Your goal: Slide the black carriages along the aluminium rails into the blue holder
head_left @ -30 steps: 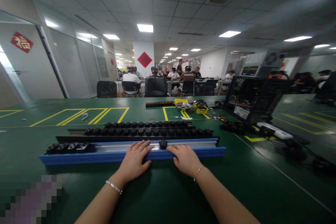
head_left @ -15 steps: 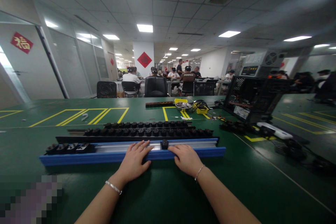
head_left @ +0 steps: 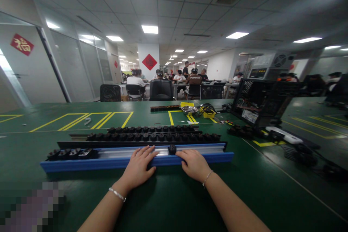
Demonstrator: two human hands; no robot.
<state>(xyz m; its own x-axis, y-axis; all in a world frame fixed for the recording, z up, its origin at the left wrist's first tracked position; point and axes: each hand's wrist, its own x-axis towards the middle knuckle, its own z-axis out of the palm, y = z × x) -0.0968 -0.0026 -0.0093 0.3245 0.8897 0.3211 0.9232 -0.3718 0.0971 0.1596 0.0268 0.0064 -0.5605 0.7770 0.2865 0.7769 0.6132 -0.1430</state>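
A long blue rail (head_left: pixel 108 165) with a silvery inner channel lies across the green table in front of me. My left hand (head_left: pixel 140 163) rests flat on it, fingers spread, left of a single small black socket block (head_left: pixel 172 149) in the channel. From the right, the fingertips of my right hand (head_left: pixel 194 163) are against that block; the exact grip is partly hidden. At the rail's left end sit several black socket blocks (head_left: pixel 70 153). Just behind the rail is a black strip (head_left: pixel 136 144) with rows of similar black blocks.
An open black computer case (head_left: pixel 261 103) stands at the right, with dark cables (head_left: pixel 304 154) and a white power strip (head_left: pixel 284 135) in front. A metal bowl (head_left: pixel 189 109) and yellow holder (head_left: pixel 208 112) are farther back. Several people sit at distant tables.
The single black block has slid slightly to the right along the channel, together with my right hand. My left hand has stayed in place.
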